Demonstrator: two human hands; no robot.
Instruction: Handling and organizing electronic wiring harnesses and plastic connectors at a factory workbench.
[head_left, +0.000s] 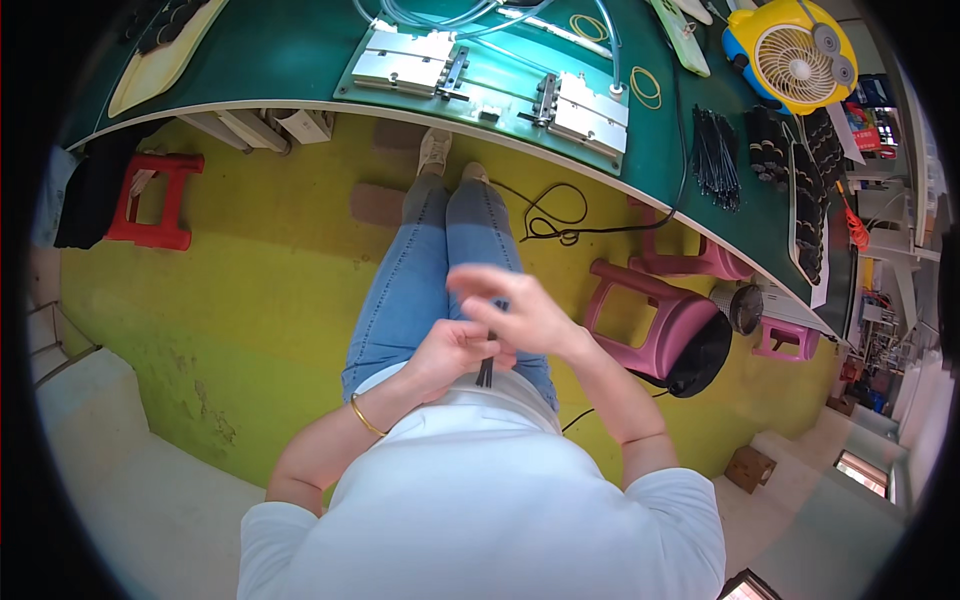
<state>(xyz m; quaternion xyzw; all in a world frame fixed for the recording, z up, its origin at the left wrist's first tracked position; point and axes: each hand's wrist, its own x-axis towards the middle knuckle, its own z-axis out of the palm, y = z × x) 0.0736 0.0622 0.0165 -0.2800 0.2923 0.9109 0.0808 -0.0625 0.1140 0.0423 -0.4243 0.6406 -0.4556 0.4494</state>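
Note:
Just in front of my waist, my left hand (455, 354) is closed, with fingers pinched on a small bunch of thin black cables (486, 373). The lower ends of the cables stick out below the fingers, and the rest is mostly hidden by both hands. Over it hovers my right hand (515, 312), fingers stretched and apart and the fingertips smeared by motion. A dark bit shows beside its fingers, but whether they touch the cables I cannot tell. A gold-coloured bangle (366, 416) circles my left wrist.
Ahead stands a green-topped workbench (290, 60) with a metal clamping fixture (490, 100). More black cables (715, 160), black rolls (808, 190) and a yellow fan (795, 55) lie right. Pink stools (640, 310) stand on the floor right, a red stool (155, 200) left.

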